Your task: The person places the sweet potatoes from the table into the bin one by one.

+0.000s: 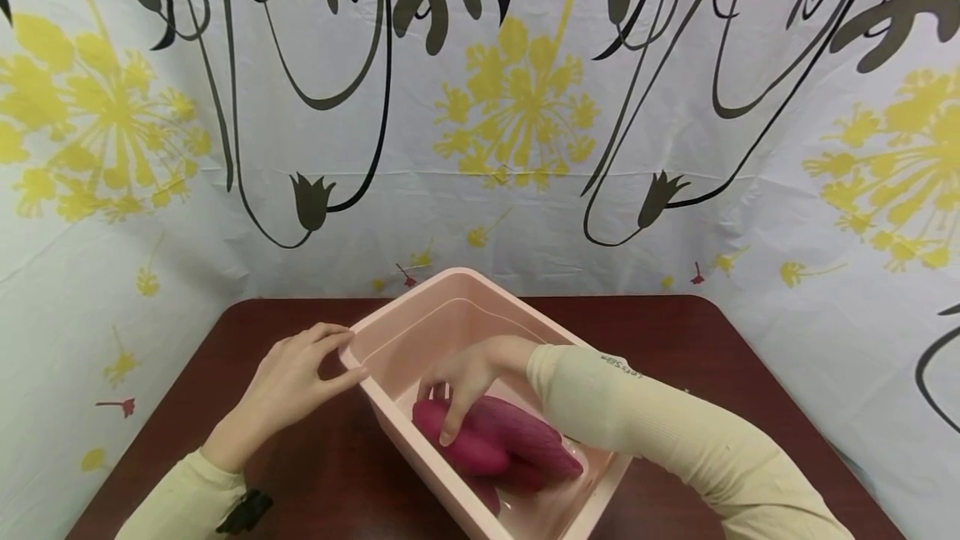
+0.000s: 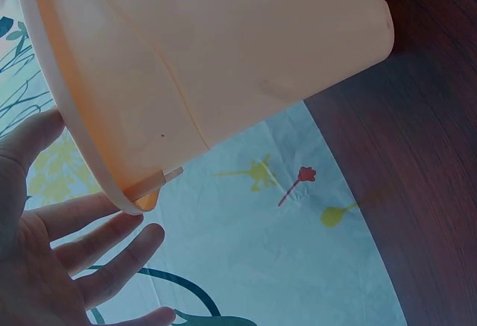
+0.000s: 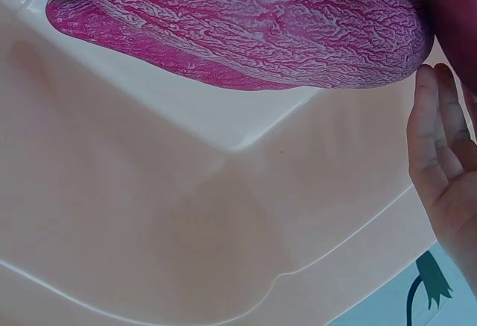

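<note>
A pale pink plastic tub (image 1: 420,448) stands at a slant on the table. My left hand (image 1: 296,377) holds it by the left corner of its rim, thumb and a finger at the edge, the other fingers spread loosely in the left wrist view. Inside lie several long magenta pieces (image 1: 528,436) like sweet potatoes; close up, one large piece (image 3: 246,27) has wrinkled, pale-veined skin. Reaching into the tub, my right hand (image 1: 468,373) grips a smoother, rounded magenta piece (image 1: 472,447), thumb on the near side, fingers behind it. The fingertips are partly hidden.
The dark red-brown table (image 1: 315,473) extends on both sides of the tub. A white cloth (image 1: 525,223) with yellow, grey and black flower prints hangs behind and beside the table. A dark band (image 1: 246,512) sits at my left wrist.
</note>
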The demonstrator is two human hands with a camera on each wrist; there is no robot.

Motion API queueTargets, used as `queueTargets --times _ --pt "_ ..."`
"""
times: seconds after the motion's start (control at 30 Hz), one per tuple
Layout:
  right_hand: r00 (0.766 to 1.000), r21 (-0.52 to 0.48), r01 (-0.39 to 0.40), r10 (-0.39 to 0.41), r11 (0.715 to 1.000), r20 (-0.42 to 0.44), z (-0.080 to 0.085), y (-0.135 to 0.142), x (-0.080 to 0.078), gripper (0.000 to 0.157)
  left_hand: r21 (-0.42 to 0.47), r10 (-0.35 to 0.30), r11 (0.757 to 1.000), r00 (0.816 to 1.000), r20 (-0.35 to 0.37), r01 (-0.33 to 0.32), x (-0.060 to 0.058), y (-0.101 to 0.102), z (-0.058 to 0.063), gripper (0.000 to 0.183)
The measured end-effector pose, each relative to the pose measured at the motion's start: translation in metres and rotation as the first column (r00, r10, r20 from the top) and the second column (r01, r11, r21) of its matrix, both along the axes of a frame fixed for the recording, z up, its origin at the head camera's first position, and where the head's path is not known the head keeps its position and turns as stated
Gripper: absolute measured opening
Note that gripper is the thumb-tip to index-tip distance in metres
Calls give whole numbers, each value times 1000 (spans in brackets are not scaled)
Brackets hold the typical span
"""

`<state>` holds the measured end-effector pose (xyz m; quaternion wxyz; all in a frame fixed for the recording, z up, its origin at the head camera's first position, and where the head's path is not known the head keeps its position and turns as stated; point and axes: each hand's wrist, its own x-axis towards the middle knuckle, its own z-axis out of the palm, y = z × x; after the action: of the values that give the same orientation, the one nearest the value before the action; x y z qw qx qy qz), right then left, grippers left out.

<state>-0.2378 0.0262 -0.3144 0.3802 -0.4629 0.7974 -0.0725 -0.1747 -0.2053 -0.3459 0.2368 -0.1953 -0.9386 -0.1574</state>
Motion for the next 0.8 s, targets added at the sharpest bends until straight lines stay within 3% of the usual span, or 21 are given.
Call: queueTargets --times 0.3,0.5,0.8 --pt "999 -2 42 -42 999 27 2 5 -2 45 -4 3 1000 1000 -1 -3 0 0 1 51" --pt "992 -17 111 -110 994 70 8 14 -6 50 -5 7 1000 1000 6 -7 0 0 1 50" --pt "989 -63 147 -147 987 6 27 32 -14 53 -7 13 1000 1000 12 -13 0 0 0 52"
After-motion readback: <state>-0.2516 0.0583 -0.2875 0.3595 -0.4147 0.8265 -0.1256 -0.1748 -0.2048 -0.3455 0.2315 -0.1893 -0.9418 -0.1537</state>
